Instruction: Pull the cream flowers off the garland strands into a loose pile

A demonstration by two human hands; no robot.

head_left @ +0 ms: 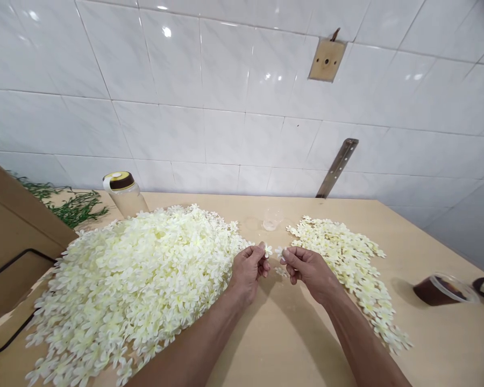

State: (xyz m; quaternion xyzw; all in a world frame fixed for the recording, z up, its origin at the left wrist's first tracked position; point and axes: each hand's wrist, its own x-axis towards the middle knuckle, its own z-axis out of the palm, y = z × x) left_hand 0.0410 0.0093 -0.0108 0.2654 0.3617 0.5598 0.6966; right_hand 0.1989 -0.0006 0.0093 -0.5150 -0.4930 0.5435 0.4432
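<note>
Between thumb and forefinger, my left hand pinches a small white artificial flower. Close beside it, my right hand is pinched on another pale flower. Both hands hover over the middle of the table, with a small gap between them. A big heap of cream-white artificial flowers lies left of my left hand. To the right of my right hand spreads a thinner pile of similar flowers. Just beyond my hands stands a small clear plastic cup; its contents are hard to make out.
A clear bottle with a brown and yellow lid stands behind the heap. Green artificial sprigs and a brown board are at the left. A tub of dark liquid sits on the right of the wooden table. Behind is a tiled wall.
</note>
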